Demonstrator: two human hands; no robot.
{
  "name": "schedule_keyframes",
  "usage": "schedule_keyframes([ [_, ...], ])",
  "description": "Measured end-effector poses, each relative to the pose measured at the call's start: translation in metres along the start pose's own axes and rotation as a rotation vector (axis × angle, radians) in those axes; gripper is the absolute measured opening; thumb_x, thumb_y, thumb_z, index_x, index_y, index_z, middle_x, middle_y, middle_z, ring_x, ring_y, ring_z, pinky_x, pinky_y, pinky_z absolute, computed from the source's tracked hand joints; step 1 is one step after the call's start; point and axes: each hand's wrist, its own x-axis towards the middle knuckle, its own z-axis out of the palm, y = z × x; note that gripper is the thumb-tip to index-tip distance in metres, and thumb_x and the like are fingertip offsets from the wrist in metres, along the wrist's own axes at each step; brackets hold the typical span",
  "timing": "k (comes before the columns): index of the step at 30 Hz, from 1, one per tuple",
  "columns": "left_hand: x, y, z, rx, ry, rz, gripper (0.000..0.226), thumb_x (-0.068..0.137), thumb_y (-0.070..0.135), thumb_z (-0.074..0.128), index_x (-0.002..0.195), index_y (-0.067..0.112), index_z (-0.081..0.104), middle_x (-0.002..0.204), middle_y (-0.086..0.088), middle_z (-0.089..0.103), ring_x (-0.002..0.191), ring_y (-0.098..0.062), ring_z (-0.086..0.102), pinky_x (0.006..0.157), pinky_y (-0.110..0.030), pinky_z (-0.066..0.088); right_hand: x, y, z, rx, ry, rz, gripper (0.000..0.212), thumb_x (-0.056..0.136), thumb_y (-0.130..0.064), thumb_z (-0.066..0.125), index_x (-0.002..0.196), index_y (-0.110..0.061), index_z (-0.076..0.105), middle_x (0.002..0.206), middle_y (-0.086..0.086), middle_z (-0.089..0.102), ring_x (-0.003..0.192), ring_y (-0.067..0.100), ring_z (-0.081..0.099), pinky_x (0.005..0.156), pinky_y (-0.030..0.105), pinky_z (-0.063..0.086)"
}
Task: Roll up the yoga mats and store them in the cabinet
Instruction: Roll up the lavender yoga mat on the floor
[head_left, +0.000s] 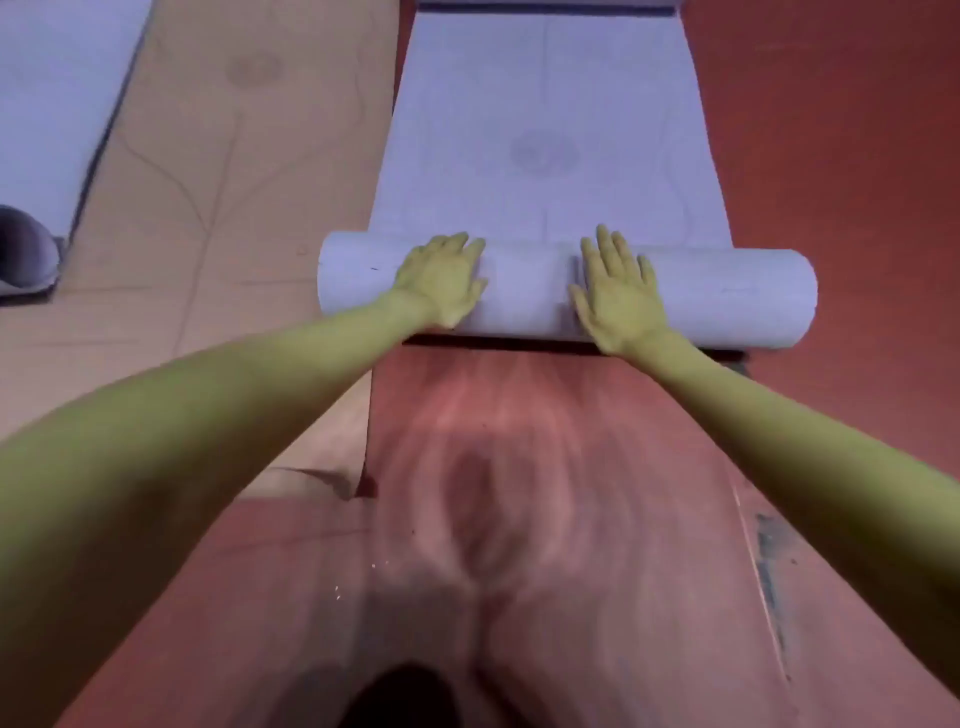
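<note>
Yoga mat (550, 130), seemingly half rolled, lies under left hand (441, 280) and right hand (618, 296), fingers flat.

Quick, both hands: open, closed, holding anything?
Left hand: open, fingers flat on the rolled part of the pale lilac yoga mat.
Right hand: open, pressing flat on the same roll.

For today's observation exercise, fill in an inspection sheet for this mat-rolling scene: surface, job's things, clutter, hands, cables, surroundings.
Surface: reddish floor, worn patch near the camera.
Job's things: lilac mat partly rolled, the roll nearest the person; tan mat flat beside it; another lilac mat at far left.
Clutter: grey slipper at left edge.
Hands: left hand and right hand flat on the roll.
Cables: nothing seen.
Surroundings: cabinet not in view.
</note>
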Motion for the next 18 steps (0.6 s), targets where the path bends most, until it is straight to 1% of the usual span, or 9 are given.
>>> schedule_keyframes([
  [3,0.022,-0.011,0.022,0.020,0.035,-0.009,0.059,0.102,0.037,0.033,0.153,0.011,0.016,0.159,-0.013,0.019,0.145,-0.029,0.020,0.116,-0.046,0.020,0.023,0.012,0.021,-0.071,0.086,0.030,0.062,0.104,-0.037,0.030,0.155,-0.008,0.010,0.163,0.010,0.004,0.151,0.025,0.002,0.119,0.047,0.001],
  [5,0.029,-0.015,0.036,0.037,0.021,-0.020,0.060,0.103,0.041,0.027,0.154,0.014,0.010,0.160,-0.011,0.014,0.147,-0.027,0.014,0.117,-0.048,0.014,0.031,0.017,0.033,-0.074,0.048,0.060,0.061,0.104,-0.041,0.027,0.155,-0.010,0.013,0.163,0.008,0.010,0.150,0.025,0.005,0.118,0.050,0.001],
  [7,0.026,-0.020,0.047,0.039,0.010,-0.027,0.061,0.103,0.044,0.025,0.154,0.014,0.011,0.160,-0.009,0.017,0.146,-0.026,0.017,0.117,-0.050,0.013,0.027,0.017,0.042,-0.067,0.052,0.073,0.062,0.102,-0.047,0.025,0.150,-0.007,0.028,0.157,0.012,0.027,0.146,0.029,0.021,0.116,0.053,0.008],
  [9,0.012,-0.023,0.053,0.097,0.082,-0.015,0.064,0.100,0.051,0.024,0.150,0.011,0.024,0.152,-0.010,0.031,0.136,-0.030,0.032,0.111,-0.049,0.023,0.017,0.010,0.043,-0.097,0.152,0.053,0.071,0.094,-0.055,0.020,0.128,-0.001,0.052,0.130,0.022,0.054,0.120,0.040,0.048,0.104,0.053,0.031],
  [10,-0.001,-0.021,0.054,0.157,0.133,0.005,0.070,0.095,0.057,0.020,0.145,0.010,0.034,0.145,-0.011,0.039,0.126,-0.033,0.040,0.104,-0.047,0.030,0.009,0.005,0.044,-0.122,0.187,0.040,0.073,0.090,-0.055,0.020,0.117,0.001,0.058,0.112,0.025,0.059,0.102,0.042,0.055,0.091,0.051,0.041],
  [12,-0.028,-0.015,0.060,0.200,0.218,0.092,0.080,0.085,0.061,0.011,0.129,0.007,0.051,0.125,-0.016,0.050,0.106,-0.035,0.048,0.090,-0.045,0.036,-0.011,-0.004,0.044,-0.134,0.233,0.060,0.065,0.090,-0.050,0.028,0.101,0.002,0.065,0.091,0.026,0.059,0.083,0.041,0.056,0.072,0.045,0.046],
  [15,-0.068,-0.009,0.065,0.159,0.282,0.187,0.064,0.086,0.054,0.024,0.103,0.006,0.062,0.102,-0.019,0.052,0.091,-0.036,0.051,0.080,-0.043,0.040,-0.042,-0.012,0.045,-0.105,0.241,0.077,0.055,0.088,-0.046,0.035,0.088,-0.001,0.066,0.091,0.028,0.055,0.087,0.041,0.054,0.073,0.043,0.046],
  [16,-0.078,-0.008,0.067,0.150,0.269,0.211,0.059,0.085,0.053,0.028,0.098,0.007,0.063,0.104,-0.019,0.052,0.093,-0.036,0.052,0.083,-0.044,0.041,-0.050,-0.012,0.047,-0.075,0.251,0.067,0.053,0.088,-0.046,0.036,0.091,-0.002,0.065,0.098,0.029,0.054,0.094,0.043,0.054,0.078,0.045,0.045],
  [18,-0.094,-0.004,0.070,0.127,0.227,0.243,0.053,0.085,0.051,0.031,0.096,0.009,0.062,0.118,-0.021,0.050,0.107,-0.039,0.050,0.097,-0.052,0.037,-0.065,-0.012,0.050,0.024,0.210,0.076,0.053,0.090,-0.046,0.033,0.100,-0.002,0.062,0.117,0.030,0.053,0.112,0.047,0.049,0.093,0.050,0.039],
])
